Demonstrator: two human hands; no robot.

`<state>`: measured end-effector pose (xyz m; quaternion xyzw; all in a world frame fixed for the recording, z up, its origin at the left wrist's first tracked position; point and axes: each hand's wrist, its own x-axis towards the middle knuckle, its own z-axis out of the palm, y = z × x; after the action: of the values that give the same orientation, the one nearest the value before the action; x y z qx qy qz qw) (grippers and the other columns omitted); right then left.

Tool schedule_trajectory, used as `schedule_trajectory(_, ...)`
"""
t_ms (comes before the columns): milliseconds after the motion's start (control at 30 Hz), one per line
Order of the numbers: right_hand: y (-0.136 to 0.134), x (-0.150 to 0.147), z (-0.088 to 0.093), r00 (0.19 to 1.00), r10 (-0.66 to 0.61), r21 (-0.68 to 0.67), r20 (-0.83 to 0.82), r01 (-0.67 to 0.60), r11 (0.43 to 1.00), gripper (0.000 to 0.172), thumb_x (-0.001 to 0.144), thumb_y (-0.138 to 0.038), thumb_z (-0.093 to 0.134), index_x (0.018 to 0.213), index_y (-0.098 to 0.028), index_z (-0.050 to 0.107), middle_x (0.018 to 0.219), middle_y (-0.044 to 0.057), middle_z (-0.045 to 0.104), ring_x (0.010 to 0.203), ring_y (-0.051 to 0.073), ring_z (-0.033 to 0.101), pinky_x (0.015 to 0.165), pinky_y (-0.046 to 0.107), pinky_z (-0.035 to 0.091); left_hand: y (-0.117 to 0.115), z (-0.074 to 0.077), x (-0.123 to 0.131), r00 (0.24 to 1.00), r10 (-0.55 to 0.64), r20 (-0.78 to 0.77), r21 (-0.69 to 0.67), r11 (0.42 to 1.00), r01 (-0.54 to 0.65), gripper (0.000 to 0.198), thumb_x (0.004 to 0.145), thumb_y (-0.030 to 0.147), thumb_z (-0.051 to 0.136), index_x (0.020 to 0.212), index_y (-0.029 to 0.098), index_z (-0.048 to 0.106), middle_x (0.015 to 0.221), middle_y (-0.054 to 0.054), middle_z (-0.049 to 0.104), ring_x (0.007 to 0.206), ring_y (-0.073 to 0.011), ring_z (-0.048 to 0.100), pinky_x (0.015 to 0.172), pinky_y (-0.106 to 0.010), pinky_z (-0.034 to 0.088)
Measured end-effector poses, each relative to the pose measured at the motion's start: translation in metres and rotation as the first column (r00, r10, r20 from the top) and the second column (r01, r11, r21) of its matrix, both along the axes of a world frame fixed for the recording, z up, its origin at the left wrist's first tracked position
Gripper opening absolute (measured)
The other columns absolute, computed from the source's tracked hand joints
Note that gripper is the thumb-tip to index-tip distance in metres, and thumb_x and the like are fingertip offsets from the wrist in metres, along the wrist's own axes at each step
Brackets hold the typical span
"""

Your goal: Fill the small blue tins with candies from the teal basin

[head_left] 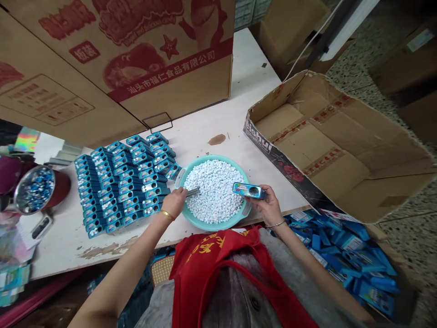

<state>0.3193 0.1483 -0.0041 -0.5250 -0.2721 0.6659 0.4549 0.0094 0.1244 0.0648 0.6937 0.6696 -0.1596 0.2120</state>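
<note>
My left hand (174, 203) is closed around the handle of a small metal scoop (193, 192), whose far end rests among white candies (213, 189). These round pieces fill a turquoise basin (207, 227) with side handles. Over the basin's right rim, my right hand (268, 205) grips a small blue box (248, 190) with a dark round opening facing up. Left of the basin, similar blue boxes (126, 182) stand in several close rows; some show white candies in their openings.
A large printed carton (170, 59) stands at the back of the white table (191, 132). On the right lies an open cardboard tray (327, 155), with many loose blue boxes (341, 259) below it. A metal bowl (25, 207) of shiny blue pieces sits far left.
</note>
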Motion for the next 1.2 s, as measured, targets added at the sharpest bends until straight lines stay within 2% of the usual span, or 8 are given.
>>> schedule_trajectory(100,0.0,0.009,0.003,0.999,-0.038,-0.033,-0.016,0.038,0.999,0.05,0.054,-0.024,0.082,0.092,-0.029,0.049,0.087,-0.006,0.064,0.081,0.021,0.067,0.086,0.051,0.056,0.003,-0.047,0.021,0.993,-0.005,0.119,0.002,1.0,0.005,0.022,0.089,0.009,0.042,0.104,0.016,0.056,0.106,-0.012,0.06,0.1,-0.024,0.058,0.083,-0.035,0.049)
schedule_trajectory(200,-0.003,0.015,0.007,0.998,-0.063,-0.044,-0.018,0.062,0.997,0.049,0.054,-0.023,0.081,0.091,-0.029,0.049,0.085,-0.007,0.065,0.081,0.02,0.068,0.088,0.052,0.055,0.014,-0.08,0.05,0.97,0.007,0.241,0.025,1.0,-0.014,0.026,0.086,0.009,0.046,0.109,0.016,0.055,0.113,-0.013,0.059,0.104,-0.0242,0.057,0.089,-0.036,0.048)
schedule_trajectory(367,-0.008,0.021,0.012,0.996,-0.087,-0.062,-0.004,0.087,0.994,0.047,0.055,-0.021,0.08,0.089,-0.029,0.049,0.086,-0.007,0.065,0.083,0.018,0.068,0.091,0.05,0.054,0.019,-0.094,0.058,0.912,0.03,0.408,0.046,0.998,-0.053,0.035,0.078,0.007,0.052,0.113,0.013,0.052,0.114,-0.014,0.059,0.106,-0.0246,0.056,0.094,-0.037,0.045)
schedule_trajectory(500,-0.011,0.019,0.011,0.997,-0.076,-0.077,0.012,0.077,0.994,0.05,0.052,-0.022,0.081,0.09,-0.028,0.049,0.084,-0.007,0.065,0.08,0.019,0.067,0.087,0.049,0.055,0.007,-0.067,0.041,0.861,0.004,0.509,0.075,0.996,-0.05,0.024,0.084,0.017,0.052,0.108,0.014,0.052,0.103,-0.01,0.06,0.093,-0.0208,0.057,0.085,-0.033,0.047)
schedule_trajectory(633,-0.013,0.01,0.009,0.998,-0.048,-0.057,0.042,0.05,0.997,0.049,0.052,-0.023,0.08,0.091,-0.028,0.05,0.089,-0.005,0.065,0.084,0.02,0.066,0.083,0.045,0.056,-0.003,-0.02,0.03,0.821,-0.051,0.569,0.118,0.993,-0.02,0.021,0.091,0.03,0.05,0.107,0.016,0.052,0.096,-0.007,0.06,0.084,-0.018,0.056,0.077,-0.03,0.046)
schedule_trajectory(800,-0.011,-0.007,0.008,0.994,0.033,0.007,0.101,-0.033,0.999,0.042,0.055,-0.023,0.079,0.091,-0.026,0.055,0.102,0.001,0.067,0.094,0.023,0.062,0.084,0.041,0.054,0.0,0.04,0.029,0.789,-0.202,0.58,0.213,0.973,0.093,0.017,0.094,0.026,0.047,0.108,0.017,0.052,0.094,-0.007,0.06,0.085,-0.0179,0.056,0.076,-0.029,0.045)
schedule_trajectory(1000,-0.011,-0.02,0.008,0.982,0.106,0.079,0.155,-0.119,0.99,0.036,0.06,-0.026,0.075,0.093,-0.025,0.059,0.103,0.002,0.067,0.093,0.022,0.061,0.085,0.038,0.051,0.013,0.093,0.057,0.9,-0.325,0.29,0.1,0.946,0.309,0.015,0.092,0.016,0.045,0.103,0.016,0.054,0.098,-0.01,0.062,0.086,-0.0221,0.06,0.071,-0.033,0.048)
schedule_trajectory(1200,-0.01,-0.025,0.005,0.978,0.113,0.108,0.177,-0.133,0.985,0.034,0.059,-0.023,0.071,0.091,-0.026,0.058,0.105,0.002,0.066,0.098,0.024,0.059,0.088,0.04,0.05,0.02,0.126,0.089,0.928,-0.372,0.007,-0.047,0.927,0.372,0.016,0.092,0.009,0.041,0.097,0.014,0.056,0.091,-0.009,0.062,0.082,-0.0247,0.064,0.063,-0.033,0.048)
